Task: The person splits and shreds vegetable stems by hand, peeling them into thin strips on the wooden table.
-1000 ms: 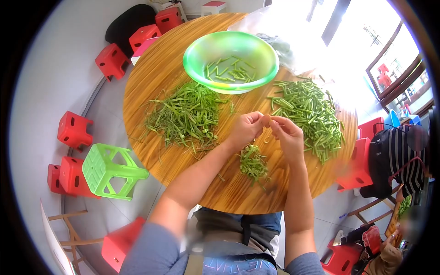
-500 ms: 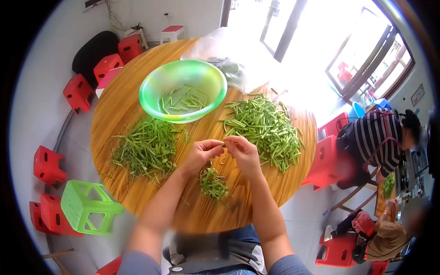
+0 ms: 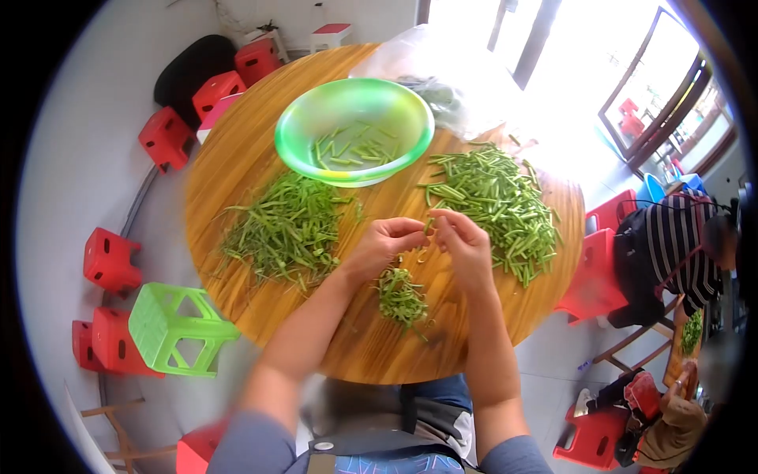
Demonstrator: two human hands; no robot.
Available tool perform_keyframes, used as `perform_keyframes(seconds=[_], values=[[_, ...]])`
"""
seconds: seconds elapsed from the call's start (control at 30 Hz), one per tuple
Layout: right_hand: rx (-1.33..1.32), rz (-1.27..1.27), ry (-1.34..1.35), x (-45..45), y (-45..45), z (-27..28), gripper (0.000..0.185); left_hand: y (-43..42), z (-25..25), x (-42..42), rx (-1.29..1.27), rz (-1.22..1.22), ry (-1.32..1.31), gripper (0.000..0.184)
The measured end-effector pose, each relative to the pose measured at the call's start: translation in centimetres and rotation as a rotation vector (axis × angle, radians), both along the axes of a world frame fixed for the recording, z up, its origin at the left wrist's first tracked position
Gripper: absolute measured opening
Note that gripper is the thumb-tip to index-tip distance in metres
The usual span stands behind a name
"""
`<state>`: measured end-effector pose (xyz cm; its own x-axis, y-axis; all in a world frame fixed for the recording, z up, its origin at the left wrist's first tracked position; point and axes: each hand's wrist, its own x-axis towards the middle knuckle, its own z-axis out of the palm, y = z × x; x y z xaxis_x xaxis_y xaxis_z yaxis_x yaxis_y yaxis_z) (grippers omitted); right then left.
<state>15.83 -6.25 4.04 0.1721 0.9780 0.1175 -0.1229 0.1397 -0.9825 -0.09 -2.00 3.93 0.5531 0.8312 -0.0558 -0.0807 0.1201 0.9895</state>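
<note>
Where left hand (image 3: 385,245) pinches: green stem (image 3: 429,226);
Right hand (image 3: 466,246): grip unclear;
Small pile (image 3: 402,299): slackness could drop stem there.

Green stool (image 3: 152,322) beside red stools (image 3: 108,325), pale wall (image 3: 67,189); striped top (image 3: 673,241), glass door (image 3: 651,83)

Your blue-grey sleeves (image 3: 260,442), your brown table (image 3: 355,347) with streaked wood grain, your basin (image 3: 294,164) mottled green, white and yellow, leafy pile (image 3: 288,229) and cut stems (image 3: 505,207) both green, red stools (image 3: 109,257), lime-green stool (image 3: 158,324), co-worker's dark top (image 3: 675,246) striped white
</note>
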Motion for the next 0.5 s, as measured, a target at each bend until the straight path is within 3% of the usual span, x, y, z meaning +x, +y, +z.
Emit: perform_keyframes(seconds=[0.33,0.5], values=[[-0.059,0.040,0.027,-0.1,-0.2,0.6,0.019,0.8,-1.1,0.2,0.019,0.058,-0.089,0.020],[-0.085,0.018,-0.010,0.0,-0.2,0.6,0.019,0.8,-2.4,0.6,0.194,0.084,-0.048,0.015]])
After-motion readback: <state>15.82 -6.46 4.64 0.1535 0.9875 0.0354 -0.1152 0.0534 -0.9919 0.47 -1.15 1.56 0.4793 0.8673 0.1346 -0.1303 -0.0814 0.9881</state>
